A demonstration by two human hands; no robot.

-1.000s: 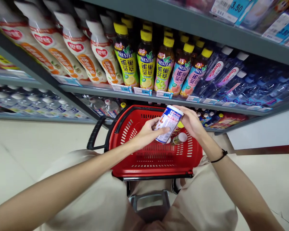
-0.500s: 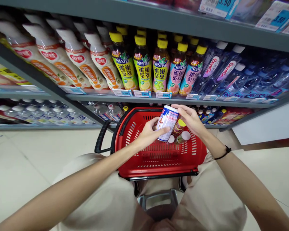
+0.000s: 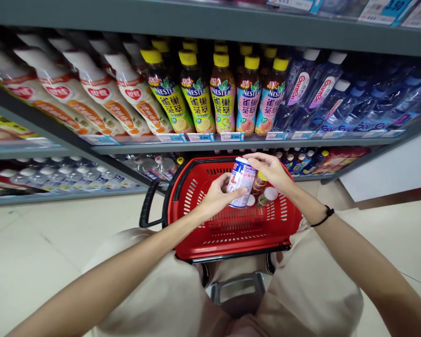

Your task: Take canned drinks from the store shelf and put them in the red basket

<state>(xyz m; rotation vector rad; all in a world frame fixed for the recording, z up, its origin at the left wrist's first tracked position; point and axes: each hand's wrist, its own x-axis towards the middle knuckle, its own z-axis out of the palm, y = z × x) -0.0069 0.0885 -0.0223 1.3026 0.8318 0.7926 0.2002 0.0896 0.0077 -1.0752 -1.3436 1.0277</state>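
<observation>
I hold a white and blue drink can (image 3: 241,182) in both hands over a red shopping basket (image 3: 228,234). My left hand (image 3: 217,199) grips the can's lower side, thumb and fingers wrapped around it. My right hand (image 3: 272,171) pinches the can's top rim from the right. Under the can, inside the basket, lie bottles with white and yellow caps (image 3: 264,194).
A grey shelf (image 3: 231,140) right ahead carries yellow-capped tea bottles (image 3: 224,100), white bottles with orange labels (image 3: 101,105) to the left and blue water bottles (image 3: 323,98) to the right. Lower shelves hold more bottles. The basket's black handle (image 3: 148,208) sticks out left. Pale floor tiles lie all around.
The view has drifted so the shelves sit lower and further left in frame. The can stays in both hands over the basket, now held slightly lower and more upright.
</observation>
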